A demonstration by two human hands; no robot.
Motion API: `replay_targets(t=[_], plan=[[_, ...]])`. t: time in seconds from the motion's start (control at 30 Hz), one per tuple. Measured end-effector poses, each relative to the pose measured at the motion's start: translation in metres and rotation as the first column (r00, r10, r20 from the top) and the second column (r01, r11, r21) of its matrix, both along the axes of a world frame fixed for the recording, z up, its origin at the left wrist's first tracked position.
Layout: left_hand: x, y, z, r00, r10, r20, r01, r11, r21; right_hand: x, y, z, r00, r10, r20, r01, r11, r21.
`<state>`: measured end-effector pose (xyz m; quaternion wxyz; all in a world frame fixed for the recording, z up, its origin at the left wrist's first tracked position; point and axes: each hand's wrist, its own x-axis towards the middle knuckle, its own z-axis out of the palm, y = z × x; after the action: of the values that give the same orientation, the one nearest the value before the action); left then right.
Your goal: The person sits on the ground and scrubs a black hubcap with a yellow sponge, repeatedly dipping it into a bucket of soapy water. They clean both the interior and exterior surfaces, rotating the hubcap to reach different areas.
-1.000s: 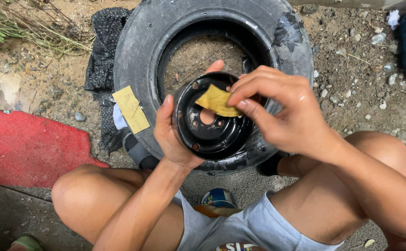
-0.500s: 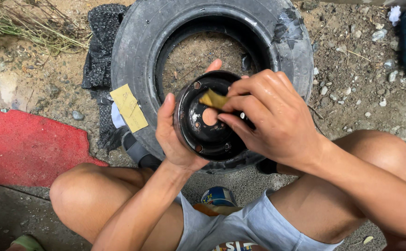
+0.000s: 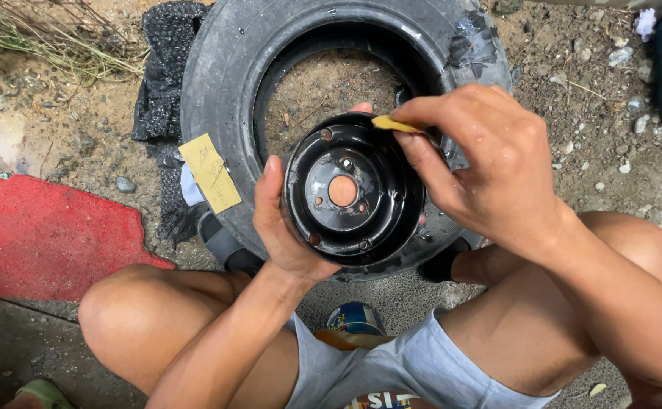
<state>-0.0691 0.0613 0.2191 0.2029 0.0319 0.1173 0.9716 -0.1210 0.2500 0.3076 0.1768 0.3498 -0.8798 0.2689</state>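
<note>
Landmark: the black metal drum (image 3: 353,193), a round dished part with a centre hole and small bolt holes, held face-up above the person's lap.
Can: a small can (image 3: 355,318) with a blue and white top sits on the ground nearest the viewer, just below the drum, between the bare knees.
Shorts: light grey shorts (image 3: 414,371) spread below the drum on both sides of the can.
Left hand: the left hand (image 3: 285,227) cups the drum from its left side and underneath; the thumb lies up along the left rim, the fingers are closed around the back, and one fingertip shows above the top rim.
Right hand: the right hand (image 3: 490,167) comes in from the right of the drum, fingers curled and pinched on a small yellow piece of sandpaper (image 3: 391,123).
Sandpaper: it is pressed against the drum's upper right rim, mostly hidden under the fingers.
Tyre: a worn black tyre (image 3: 225,68) lies flat on the dirt directly behind the drum, its open centre showing bare soil.
Yellow slip: a second yellow sheet (image 3: 209,173) rests on the tyre's sidewall, left of the drum.
Black cloth: a rough black rag (image 3: 165,60) lies under and beyond the tyre's left edge, up-left of the drum.
Red mat: a red mat (image 3: 43,238) lies on the ground far left of the drum.
Ground: gravel and small stones (image 3: 596,113) stretch to the right of the drum, beyond the right hand.
</note>
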Motion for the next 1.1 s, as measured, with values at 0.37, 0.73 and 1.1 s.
replay_targets(t=[0.37,0.73,1.1], plan=[[0.002,0.003,0.011,0.979,-0.175,0.105,0.151,0.968,0.201,0.002,0.009,-0.008,0.990,-0.015,0.141,0.041,0.982,-0.186],[0.006,0.004,-0.001,0.966,-0.259,-0.009,0.260,0.965,0.043,-0.019,0.023,-0.014,0.917,0.070,0.393,0.050,0.957,-0.286],[-0.011,0.004,-0.015,0.972,-0.137,0.190,0.165,0.977,-0.138,-0.025,0.024,-0.039,0.739,0.173,0.651,0.166,0.889,-0.426]])
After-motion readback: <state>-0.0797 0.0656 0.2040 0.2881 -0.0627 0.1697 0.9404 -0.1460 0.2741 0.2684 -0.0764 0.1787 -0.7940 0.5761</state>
